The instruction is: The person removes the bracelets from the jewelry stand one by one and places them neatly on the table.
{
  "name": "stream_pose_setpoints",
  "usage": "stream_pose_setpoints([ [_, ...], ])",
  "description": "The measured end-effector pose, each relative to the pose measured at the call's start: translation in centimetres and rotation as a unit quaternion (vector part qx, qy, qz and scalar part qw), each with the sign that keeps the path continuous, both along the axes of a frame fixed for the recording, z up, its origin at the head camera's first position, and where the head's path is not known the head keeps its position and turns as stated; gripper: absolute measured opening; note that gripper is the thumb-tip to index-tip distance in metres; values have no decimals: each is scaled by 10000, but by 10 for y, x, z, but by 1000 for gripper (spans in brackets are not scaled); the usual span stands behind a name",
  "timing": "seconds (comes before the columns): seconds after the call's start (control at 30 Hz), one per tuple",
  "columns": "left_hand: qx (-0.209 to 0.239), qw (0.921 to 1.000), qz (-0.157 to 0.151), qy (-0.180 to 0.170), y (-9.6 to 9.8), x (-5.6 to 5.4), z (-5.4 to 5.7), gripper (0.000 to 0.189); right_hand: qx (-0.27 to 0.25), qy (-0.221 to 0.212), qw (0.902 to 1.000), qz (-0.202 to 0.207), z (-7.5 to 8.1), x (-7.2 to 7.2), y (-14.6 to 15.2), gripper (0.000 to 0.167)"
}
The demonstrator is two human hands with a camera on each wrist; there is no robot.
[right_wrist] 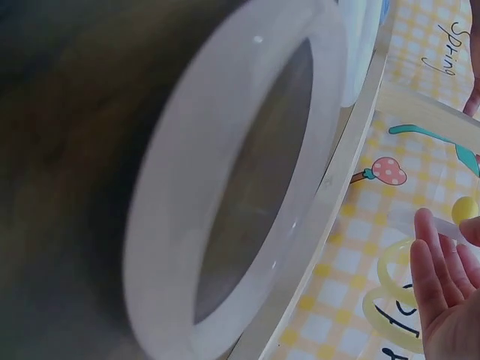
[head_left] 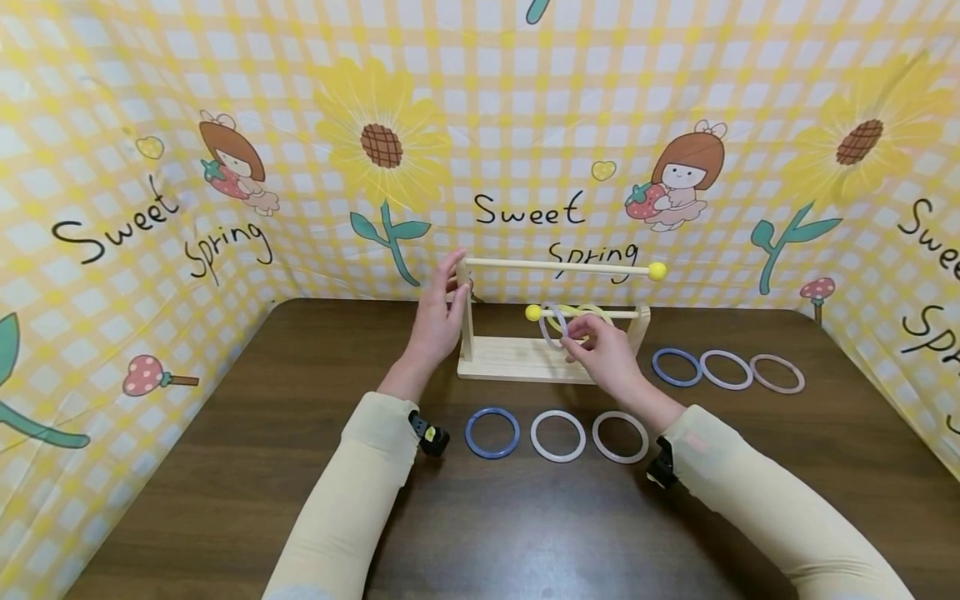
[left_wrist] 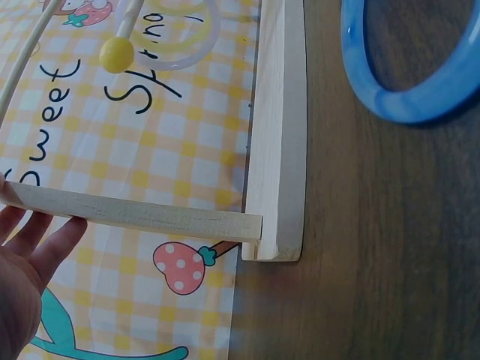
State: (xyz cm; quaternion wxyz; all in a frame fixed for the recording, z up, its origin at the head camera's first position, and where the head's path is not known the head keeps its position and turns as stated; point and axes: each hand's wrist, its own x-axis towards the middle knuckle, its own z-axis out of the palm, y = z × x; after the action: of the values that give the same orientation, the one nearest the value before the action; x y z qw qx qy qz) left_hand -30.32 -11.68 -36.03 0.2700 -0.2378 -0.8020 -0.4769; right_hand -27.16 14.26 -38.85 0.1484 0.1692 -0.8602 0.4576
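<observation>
Head view: left hand (head_left: 438,312), fingers spread nearly straight, rests against upright (head_left: 467,325) of wooden stand (head_left: 491,370). Right hand (head_left: 609,357) pinches pale lilac ring (head_left: 544,330) between thumb and fingers, at lower rod (head_left: 624,315), just beside its yellow ball (head_left: 533,312) (whether ring encircles rod, cannot tell). Yellow rings (head_left: 598,309) hang near right hand's fingers. On dark table (head_left: 300,450): three rings (head_left: 534,436) set apart before stand; another trio (head_left: 726,386), closer together, right of it.
</observation>
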Motion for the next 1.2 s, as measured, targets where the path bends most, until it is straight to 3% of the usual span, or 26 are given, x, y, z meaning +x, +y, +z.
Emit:
stream_pose_setpoints([
  [0.4, 34, 10000, -23, -27, 0, -1, -2, 47, -549, -47, 9980, 305, -3, -1, -13, 10],
  [1.2, 12, 10000, -32, 14, 0, -1, 0, 46, -522, -71, 9968, 595, 3, -1, -22, 14],
])
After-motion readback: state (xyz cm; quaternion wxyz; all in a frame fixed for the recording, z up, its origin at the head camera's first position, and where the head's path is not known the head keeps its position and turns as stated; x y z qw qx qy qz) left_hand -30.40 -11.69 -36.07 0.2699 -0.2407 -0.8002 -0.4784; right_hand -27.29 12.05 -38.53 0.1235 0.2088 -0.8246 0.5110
